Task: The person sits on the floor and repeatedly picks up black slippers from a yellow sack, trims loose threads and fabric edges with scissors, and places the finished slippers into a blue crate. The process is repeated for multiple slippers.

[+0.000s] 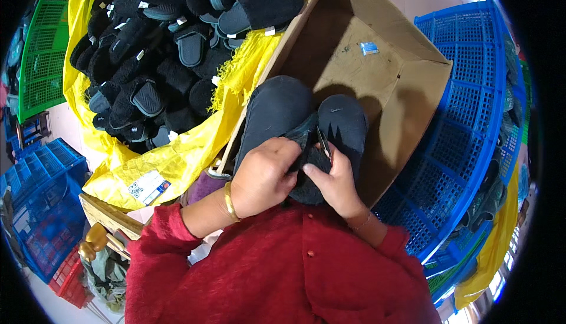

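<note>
While the left hand (262, 177) pinches a dark slipper (306, 189), the right hand (337, 184) grips snips (322, 140).

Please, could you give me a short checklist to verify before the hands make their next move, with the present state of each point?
1. Left hand grip on the black piece: ok, pinched.
2. Right hand grip on the metal tool: ok, held.
3. Gap between left hand and metal tool: ok, visible.
4. Metal tool touching the black piece: cannot tell.
5. Box free of loose bits: not ok, a blue packet lies inside.
6. Yellow sack open: ok, slippers show inside.
</note>
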Demonstrator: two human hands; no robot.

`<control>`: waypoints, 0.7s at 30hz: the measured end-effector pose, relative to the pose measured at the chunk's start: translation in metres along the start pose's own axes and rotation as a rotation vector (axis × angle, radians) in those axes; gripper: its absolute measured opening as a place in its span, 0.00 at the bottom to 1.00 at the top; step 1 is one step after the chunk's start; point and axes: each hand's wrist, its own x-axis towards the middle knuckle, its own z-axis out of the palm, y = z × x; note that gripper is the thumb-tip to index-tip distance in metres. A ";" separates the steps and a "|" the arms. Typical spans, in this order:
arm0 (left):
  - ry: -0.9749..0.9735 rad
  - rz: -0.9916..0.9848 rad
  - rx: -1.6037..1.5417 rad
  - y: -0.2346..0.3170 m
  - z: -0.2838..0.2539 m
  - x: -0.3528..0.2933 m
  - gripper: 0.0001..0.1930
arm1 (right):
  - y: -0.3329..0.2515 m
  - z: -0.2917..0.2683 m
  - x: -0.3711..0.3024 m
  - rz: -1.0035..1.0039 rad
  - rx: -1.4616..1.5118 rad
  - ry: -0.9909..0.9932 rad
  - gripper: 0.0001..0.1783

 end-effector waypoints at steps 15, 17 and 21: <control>0.223 -0.024 0.032 0.008 0.039 -0.054 0.36 | 0.013 0.000 0.006 0.058 0.518 -0.045 0.08; 0.264 0.019 0.083 0.005 0.049 -0.056 0.38 | 0.017 0.001 0.002 0.022 0.529 -0.016 0.08; 0.302 0.090 0.148 0.001 0.064 -0.061 0.38 | 0.029 -0.001 -0.007 -0.039 0.539 0.031 0.09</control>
